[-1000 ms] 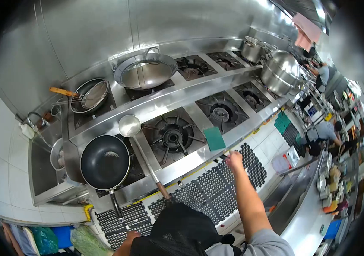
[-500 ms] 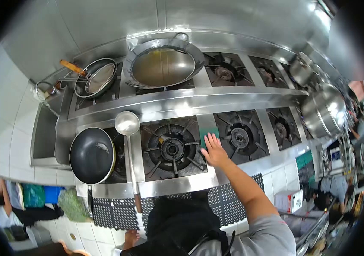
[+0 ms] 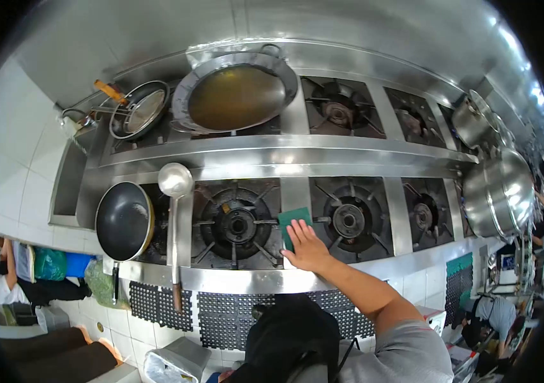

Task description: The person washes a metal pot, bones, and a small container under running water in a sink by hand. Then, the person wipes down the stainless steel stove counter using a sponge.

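Observation:
My right hand (image 3: 307, 246) lies flat with fingers spread on a green scouring pad (image 3: 294, 220), which rests on the steel strip between two front burners. Left of it is a burner (image 3: 238, 223) with a small yellowish bit on its grate; to its right sits another burner (image 3: 349, 221). A long-handled ladle (image 3: 175, 180) lies across the strip farther left, beside a black frying pan (image 3: 123, 221). Low in the view, by the dark apron, only a bit of skin shows that may be my left hand; its fingers cannot be made out.
A large wok (image 3: 236, 99) holding liquid sits on the back row, with a strainer over a pan (image 3: 142, 112) to its left. Steel pots (image 3: 498, 193) stand at the right end. People are at the far left and lower right. A grey bin (image 3: 179, 360) is on the floor.
My right hand has come from the stove's front edge onto the green pad, its fingers now spread. The pad has shifted slightly toward the front edge since the middle frame. The view has turned.

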The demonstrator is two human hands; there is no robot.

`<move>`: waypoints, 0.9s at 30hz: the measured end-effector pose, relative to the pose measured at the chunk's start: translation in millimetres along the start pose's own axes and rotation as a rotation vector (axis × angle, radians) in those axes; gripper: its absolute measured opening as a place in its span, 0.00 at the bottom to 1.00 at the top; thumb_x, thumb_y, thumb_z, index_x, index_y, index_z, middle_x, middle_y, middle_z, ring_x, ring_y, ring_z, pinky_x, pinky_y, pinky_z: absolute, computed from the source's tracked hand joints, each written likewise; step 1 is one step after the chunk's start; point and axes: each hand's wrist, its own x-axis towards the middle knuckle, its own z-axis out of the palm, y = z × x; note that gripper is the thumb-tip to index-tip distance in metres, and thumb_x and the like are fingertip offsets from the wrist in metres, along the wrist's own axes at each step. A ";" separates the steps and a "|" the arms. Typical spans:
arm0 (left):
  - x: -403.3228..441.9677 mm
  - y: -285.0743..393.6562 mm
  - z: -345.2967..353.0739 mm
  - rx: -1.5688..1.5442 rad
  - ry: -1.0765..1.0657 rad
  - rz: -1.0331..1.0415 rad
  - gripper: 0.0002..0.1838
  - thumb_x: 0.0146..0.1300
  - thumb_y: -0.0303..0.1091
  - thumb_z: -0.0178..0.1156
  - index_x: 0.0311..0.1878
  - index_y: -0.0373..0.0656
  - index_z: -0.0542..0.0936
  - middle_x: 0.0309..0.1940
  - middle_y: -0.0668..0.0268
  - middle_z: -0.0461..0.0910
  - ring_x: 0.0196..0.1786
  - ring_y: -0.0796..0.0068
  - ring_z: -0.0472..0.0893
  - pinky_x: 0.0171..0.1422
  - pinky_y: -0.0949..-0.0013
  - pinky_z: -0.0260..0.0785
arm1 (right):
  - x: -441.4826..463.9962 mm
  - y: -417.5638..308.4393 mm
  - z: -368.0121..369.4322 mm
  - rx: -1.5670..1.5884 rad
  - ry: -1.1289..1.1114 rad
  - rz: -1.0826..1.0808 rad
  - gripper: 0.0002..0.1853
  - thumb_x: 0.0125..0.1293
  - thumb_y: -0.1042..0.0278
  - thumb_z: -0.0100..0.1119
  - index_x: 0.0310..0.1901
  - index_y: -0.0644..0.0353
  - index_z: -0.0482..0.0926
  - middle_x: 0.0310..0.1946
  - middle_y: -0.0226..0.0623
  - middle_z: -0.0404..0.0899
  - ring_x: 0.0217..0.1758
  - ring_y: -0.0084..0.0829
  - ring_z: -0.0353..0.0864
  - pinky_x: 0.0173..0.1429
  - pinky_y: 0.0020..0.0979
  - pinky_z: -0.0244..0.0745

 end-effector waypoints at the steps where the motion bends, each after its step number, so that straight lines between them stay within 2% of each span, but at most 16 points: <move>1: 5.3 -3.7 4.7 -0.006 -0.019 0.003 0.10 0.66 0.38 0.55 0.36 0.42 0.78 0.22 0.63 0.79 0.22 0.70 0.79 0.22 0.65 0.70 | 3.8 3.1 3.1 0.005 0.040 -0.029 0.41 0.71 0.39 0.39 0.72 0.68 0.53 0.75 0.54 0.48 0.79 0.50 0.43 0.79 0.49 0.37; 4: 31.3 -12.3 3.1 -0.147 -0.144 -0.040 0.10 0.66 0.39 0.56 0.36 0.42 0.78 0.22 0.63 0.80 0.22 0.69 0.80 0.21 0.64 0.70 | 48.9 27.2 -9.3 -0.159 0.096 -0.013 0.36 0.74 0.43 0.32 0.72 0.64 0.54 0.74 0.48 0.51 0.78 0.44 0.46 0.79 0.47 0.33; 6: 51.4 -13.1 -7.5 -0.475 -0.367 -0.198 0.10 0.65 0.40 0.56 0.36 0.43 0.78 0.22 0.63 0.80 0.23 0.69 0.80 0.21 0.64 0.71 | 92.8 45.1 -24.6 -0.175 0.036 0.051 0.34 0.74 0.44 0.30 0.72 0.62 0.56 0.74 0.45 0.52 0.78 0.43 0.47 0.79 0.48 0.36; 7: 38.4 4.0 -3.5 -0.253 -0.081 -0.135 0.09 0.65 0.38 0.58 0.38 0.41 0.77 0.24 0.62 0.81 0.23 0.69 0.81 0.22 0.66 0.72 | 109.8 55.0 -28.6 -0.167 0.021 0.069 0.34 0.75 0.44 0.29 0.72 0.61 0.56 0.74 0.43 0.53 0.78 0.42 0.48 0.79 0.48 0.36; 8: 22.9 18.8 3.8 -0.253 -0.066 -0.135 0.09 0.65 0.38 0.58 0.38 0.41 0.77 0.24 0.62 0.81 0.23 0.69 0.81 0.22 0.66 0.72 | 123.9 65.4 -34.8 -0.156 0.022 0.061 0.34 0.75 0.44 0.29 0.72 0.61 0.56 0.74 0.43 0.53 0.78 0.42 0.48 0.79 0.48 0.36; 10: -15.5 38.5 34.9 -0.099 0.231 0.137 0.09 0.66 0.37 0.58 0.40 0.40 0.77 0.26 0.61 0.82 0.22 0.69 0.81 0.23 0.68 0.73 | 143.8 86.0 -41.4 -0.077 -0.041 0.042 0.32 0.74 0.44 0.31 0.71 0.56 0.61 0.73 0.39 0.58 0.76 0.40 0.54 0.79 0.49 0.37; 13: -43.7 20.3 65.9 -0.217 0.258 0.075 0.11 0.66 0.38 0.57 0.41 0.39 0.77 0.28 0.60 0.82 0.24 0.69 0.81 0.23 0.69 0.72 | 126.5 144.3 -74.9 -0.027 -0.120 -0.007 0.30 0.74 0.44 0.30 0.66 0.55 0.69 0.70 0.38 0.64 0.73 0.39 0.61 0.77 0.52 0.43; 15: -60.1 -11.6 94.8 -0.185 0.263 -0.006 0.11 0.66 0.38 0.57 0.41 0.39 0.77 0.28 0.59 0.82 0.24 0.68 0.81 0.24 0.68 0.72 | 97.5 220.0 -89.8 -0.088 -0.101 -0.017 0.31 0.74 0.43 0.30 0.55 0.59 0.77 0.61 0.44 0.74 0.64 0.45 0.73 0.71 0.55 0.56; 16: -68.0 -23.6 115.9 -0.158 0.250 -0.037 0.11 0.66 0.38 0.57 0.41 0.39 0.77 0.28 0.59 0.82 0.25 0.68 0.82 0.25 0.68 0.73 | 76.8 253.7 -107.8 -0.043 -0.115 0.187 0.32 0.74 0.43 0.29 0.54 0.62 0.77 0.57 0.46 0.77 0.61 0.48 0.75 0.70 0.54 0.58; 17: -76.5 -32.8 136.9 -0.128 0.236 -0.064 0.11 0.66 0.38 0.57 0.41 0.39 0.77 0.29 0.59 0.82 0.25 0.68 0.82 0.25 0.68 0.73 | 56.3 284.3 -134.7 -0.060 -0.269 0.313 0.33 0.74 0.41 0.26 0.62 0.58 0.73 0.62 0.44 0.74 0.65 0.46 0.71 0.71 0.50 0.58; 19: -93.1 -43.2 176.3 -0.095 0.209 -0.105 0.11 0.66 0.38 0.58 0.41 0.39 0.77 0.29 0.59 0.82 0.26 0.67 0.82 0.26 0.67 0.73 | 8.7 370.8 -126.8 -0.140 -0.258 0.152 0.33 0.76 0.43 0.23 0.67 0.59 0.67 0.67 0.45 0.67 0.70 0.45 0.65 0.73 0.52 0.53; 20: -99.2 -48.8 190.8 -0.089 0.199 -0.114 0.11 0.66 0.38 0.58 0.42 0.39 0.77 0.29 0.59 0.82 0.26 0.67 0.82 0.27 0.67 0.74 | -9.4 375.8 -131.7 -0.099 -0.251 0.079 0.33 0.76 0.44 0.23 0.67 0.61 0.66 0.69 0.47 0.64 0.72 0.45 0.62 0.74 0.54 0.50; 21: -103.1 -53.5 202.3 -0.087 0.189 -0.117 0.11 0.66 0.38 0.58 0.42 0.39 0.77 0.29 0.58 0.82 0.27 0.67 0.82 0.27 0.67 0.74 | -3.9 375.2 -129.4 -0.098 -0.263 0.059 0.33 0.76 0.44 0.23 0.67 0.61 0.66 0.69 0.47 0.64 0.72 0.45 0.62 0.74 0.54 0.50; 23: -110.8 -52.2 218.3 -0.093 0.181 -0.104 0.11 0.66 0.39 0.58 0.42 0.39 0.77 0.30 0.58 0.82 0.28 0.66 0.82 0.28 0.67 0.74 | 13.1 361.3 -123.8 0.047 -0.323 0.101 0.32 0.77 0.46 0.21 0.70 0.58 0.62 0.73 0.40 0.56 0.77 0.41 0.53 0.76 0.54 0.46; 25: -116.9 -43.6 226.3 -0.121 0.183 -0.082 0.12 0.66 0.39 0.58 0.42 0.39 0.77 0.30 0.58 0.82 0.29 0.66 0.82 0.29 0.66 0.75 | 51.7 341.6 -94.2 -0.141 -0.269 -0.260 0.32 0.76 0.45 0.22 0.71 0.55 0.61 0.74 0.36 0.55 0.78 0.39 0.49 0.78 0.50 0.41; 27: -121.0 -37.1 223.9 -0.183 0.194 -0.065 0.12 0.66 0.39 0.59 0.42 0.39 0.77 0.31 0.57 0.82 0.29 0.65 0.83 0.30 0.66 0.75 | 80.7 292.0 -91.7 0.053 -0.267 -0.186 0.31 0.77 0.46 0.23 0.69 0.55 0.63 0.74 0.36 0.56 0.78 0.36 0.51 0.78 0.47 0.43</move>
